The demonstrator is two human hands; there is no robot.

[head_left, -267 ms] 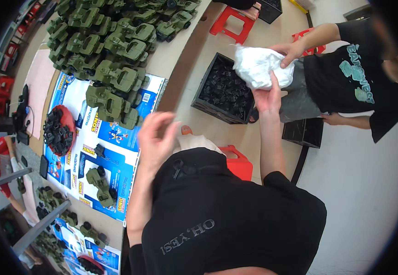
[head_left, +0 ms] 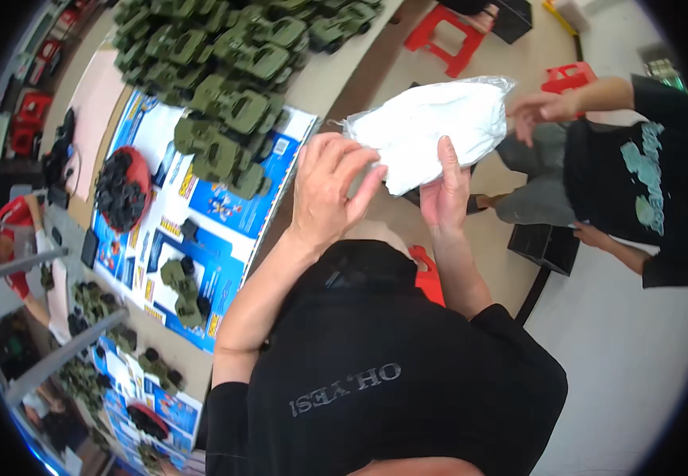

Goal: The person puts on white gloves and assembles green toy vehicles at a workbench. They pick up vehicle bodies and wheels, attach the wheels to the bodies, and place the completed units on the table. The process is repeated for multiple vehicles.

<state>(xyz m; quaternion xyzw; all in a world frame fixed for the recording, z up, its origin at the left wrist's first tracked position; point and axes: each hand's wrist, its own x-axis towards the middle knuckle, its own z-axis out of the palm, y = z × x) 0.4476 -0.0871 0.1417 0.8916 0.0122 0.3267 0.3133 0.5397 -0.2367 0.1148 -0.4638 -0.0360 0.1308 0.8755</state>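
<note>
A white bundle in a clear plastic bag (head_left: 431, 135) is held up in front of me, above the floor to the right of the table. My right hand (head_left: 447, 194) grips it from below, thumb lying on its near face. At the bag's left end, my left hand (head_left: 329, 186) has its fingers bent and apart from the thumb; its fingertips are at the bag's edge, and whether they touch it I cannot tell. Just right of the bag is a co-worker's hand (head_left: 538, 115), fingers spread and apart from it.
Green toy vehicle bodies (head_left: 241, 103) are heaped on the table at my left. A red bowl of black parts (head_left: 126, 190) and one green toy vehicle (head_left: 183, 289) sit on blue printed sheets (head_left: 233, 214). Red stools (head_left: 448, 40) and a black crate (head_left: 546, 247) stand on the floor.
The co-worker's hand has let go of the bag and drawn back right. The bag is turned broadside in my right hand. My left hand has come up and right to its left end.
</note>
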